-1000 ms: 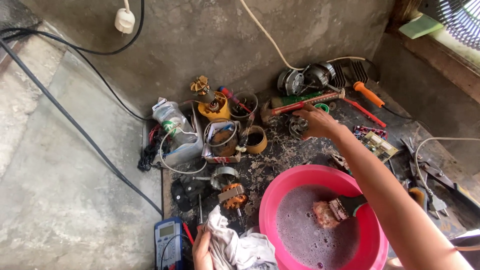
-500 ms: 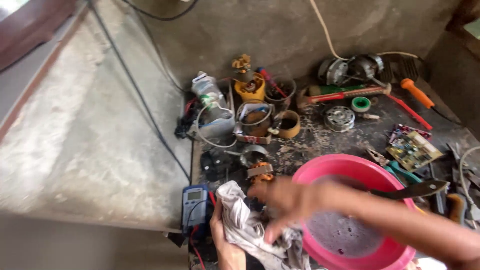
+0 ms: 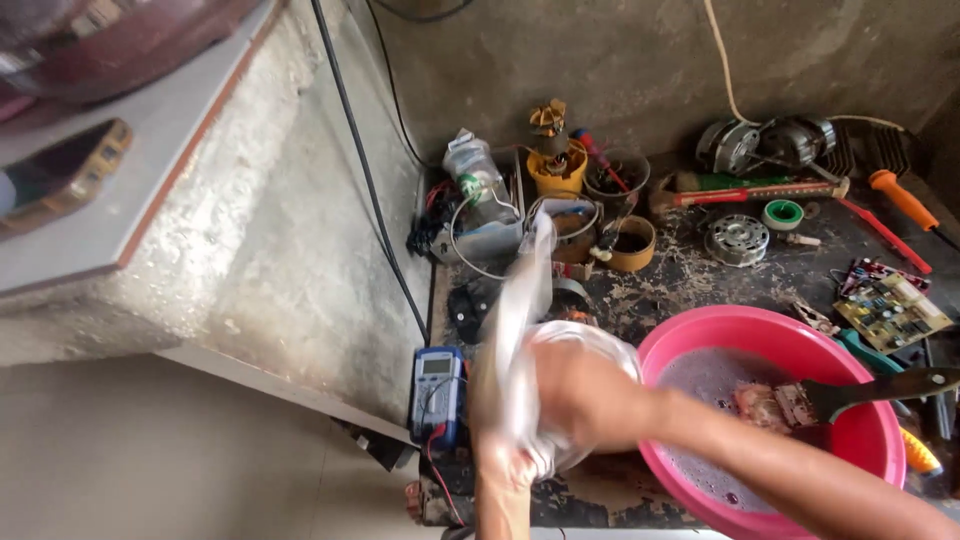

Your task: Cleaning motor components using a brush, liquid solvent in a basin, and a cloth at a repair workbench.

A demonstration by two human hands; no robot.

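My left hand [image 3: 500, 478] comes up from the bottom edge and grips the lower end of a white cloth [image 3: 520, 330]. My right hand [image 3: 585, 395] reaches in from the right and is closed on the same cloth, partly wrapped in it. The cloth is raised off the bench and blurred, with one end flung upward. Just right of both hands stands a pink basin [image 3: 770, 325] of murky liquid. A brush [image 3: 850, 395] with a black handle lies in it.
A blue multimeter [image 3: 437, 385] sits at the bench's left edge by my left hand. Behind it are a yellow cup [image 3: 556, 175], round tins, motor parts [image 3: 737, 240], a green tape roll [image 3: 782, 214], an orange screwdriver [image 3: 900, 200] and a circuit board [image 3: 890, 310]. A concrete ledge stands on the left.
My right hand came back from the far side of the bench and took hold of the cloth. The cloth rose off the bench. The view swung left.
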